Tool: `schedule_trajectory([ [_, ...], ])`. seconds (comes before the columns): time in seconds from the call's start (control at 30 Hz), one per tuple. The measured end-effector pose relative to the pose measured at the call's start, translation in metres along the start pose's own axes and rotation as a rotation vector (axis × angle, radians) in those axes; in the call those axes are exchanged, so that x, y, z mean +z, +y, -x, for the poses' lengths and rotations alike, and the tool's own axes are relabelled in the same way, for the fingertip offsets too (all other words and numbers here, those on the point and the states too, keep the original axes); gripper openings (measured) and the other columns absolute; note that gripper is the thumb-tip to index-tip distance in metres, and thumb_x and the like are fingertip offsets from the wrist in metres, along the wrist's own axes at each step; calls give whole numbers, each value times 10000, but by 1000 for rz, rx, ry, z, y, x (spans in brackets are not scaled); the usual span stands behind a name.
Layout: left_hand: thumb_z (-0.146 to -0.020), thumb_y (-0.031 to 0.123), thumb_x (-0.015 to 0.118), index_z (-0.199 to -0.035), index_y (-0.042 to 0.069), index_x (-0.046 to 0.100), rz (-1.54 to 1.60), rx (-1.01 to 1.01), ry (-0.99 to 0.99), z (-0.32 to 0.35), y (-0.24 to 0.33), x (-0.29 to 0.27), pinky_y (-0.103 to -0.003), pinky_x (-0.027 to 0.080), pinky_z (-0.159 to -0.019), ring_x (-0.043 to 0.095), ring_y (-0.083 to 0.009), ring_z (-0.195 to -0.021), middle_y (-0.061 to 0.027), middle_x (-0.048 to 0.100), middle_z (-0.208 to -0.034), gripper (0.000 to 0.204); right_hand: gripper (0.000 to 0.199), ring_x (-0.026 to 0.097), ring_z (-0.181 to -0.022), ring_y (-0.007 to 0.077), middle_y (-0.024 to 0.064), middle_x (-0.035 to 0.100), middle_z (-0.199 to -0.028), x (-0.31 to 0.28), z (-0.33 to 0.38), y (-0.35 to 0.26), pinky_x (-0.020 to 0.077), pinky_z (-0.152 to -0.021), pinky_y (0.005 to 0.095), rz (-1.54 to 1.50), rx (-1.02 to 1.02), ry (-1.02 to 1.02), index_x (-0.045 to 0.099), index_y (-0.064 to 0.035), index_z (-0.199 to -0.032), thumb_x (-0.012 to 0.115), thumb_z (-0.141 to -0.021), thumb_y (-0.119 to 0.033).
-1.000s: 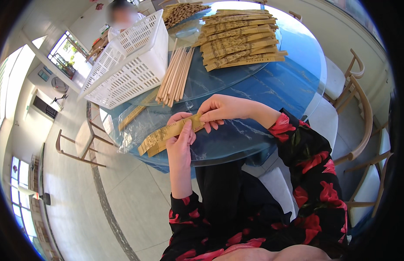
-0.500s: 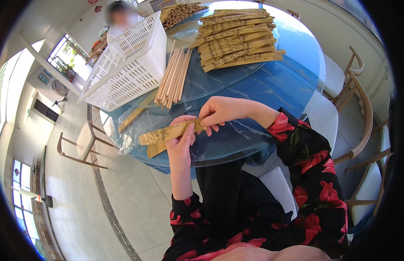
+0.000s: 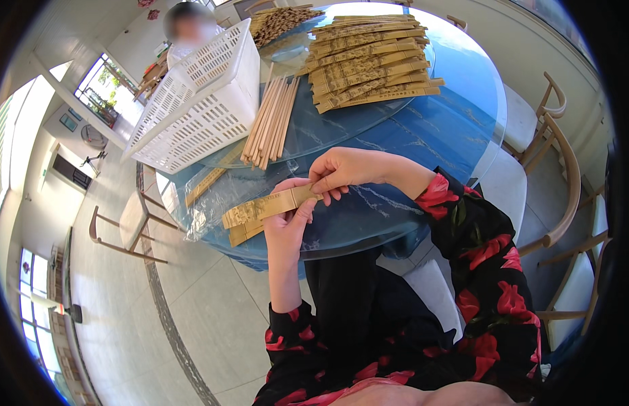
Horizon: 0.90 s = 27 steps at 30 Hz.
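My left hand [image 3: 287, 220] grips a thin stack of flat tan paper sleeves [image 3: 260, 206] over the near edge of the round blue table [image 3: 429, 128]. My right hand [image 3: 338, 176] pinches the right end of the top sleeve between thumb and fingers. A second sleeve [image 3: 245, 233] sticks out below and to the left of the first. A bundle of bare wooden chopsticks [image 3: 268, 122] lies on the glass turntable just beyond my hands.
A white plastic basket [image 3: 199, 101] stands at the table's left. A big pile of filled paper sleeves [image 3: 372, 64] lies at the far side, darker sticks [image 3: 280, 20] behind it. Another person [image 3: 189, 27] sits across. Wooden chairs [image 3: 551, 176] stand right and left [image 3: 125, 230].
The sleeves in my hands have tilted slightly and shifted a little right. My right fingers have slid along the top sleeve's end. Nothing else has moved.
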<state>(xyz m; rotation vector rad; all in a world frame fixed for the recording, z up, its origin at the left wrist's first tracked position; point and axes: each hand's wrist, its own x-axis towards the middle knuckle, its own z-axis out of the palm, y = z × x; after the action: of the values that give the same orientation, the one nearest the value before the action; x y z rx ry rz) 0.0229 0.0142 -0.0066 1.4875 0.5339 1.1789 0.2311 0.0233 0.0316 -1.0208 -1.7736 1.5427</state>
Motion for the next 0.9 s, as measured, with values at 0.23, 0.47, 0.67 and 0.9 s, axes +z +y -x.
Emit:
schedule_trajectory([
  [0.23,-909,0,651,-1179,-26,584,31,-40,-7,2,4,1,-213,457,-601,551,-90,-693,-54,624,-903,279,171,582,-652,57,22,686,-778,-1,-1,4,433,-577,196,-8,-16,-44,665,-17,-960,620,-956,-183],
  [0.47,-924,14,638,-1150,-24,603,-10,-62,7,1,1,-2,-205,447,-583,553,-84,-671,-43,620,-821,231,178,587,-680,65,30,677,-793,0,-2,6,443,-603,199,-11,-6,-46,654,-2,-984,612,-969,-175],
  [0.67,-920,17,654,-1145,-18,612,47,-64,22,1,-2,-5,-197,448,-589,562,-78,-687,-44,629,-839,231,167,584,-686,64,23,673,-797,2,-2,4,447,-616,203,17,-31,-28,653,-14,-982,605,-975,-174],
  [0.9,-961,82,622,-1179,-20,577,149,-61,2,1,-1,-7,-202,435,-610,543,-89,-695,-46,605,-833,245,155,582,-696,62,19,666,-801,1,-2,2,452,-627,204,28,-32,-35,651,-17,-981,589,-981,-159],
])
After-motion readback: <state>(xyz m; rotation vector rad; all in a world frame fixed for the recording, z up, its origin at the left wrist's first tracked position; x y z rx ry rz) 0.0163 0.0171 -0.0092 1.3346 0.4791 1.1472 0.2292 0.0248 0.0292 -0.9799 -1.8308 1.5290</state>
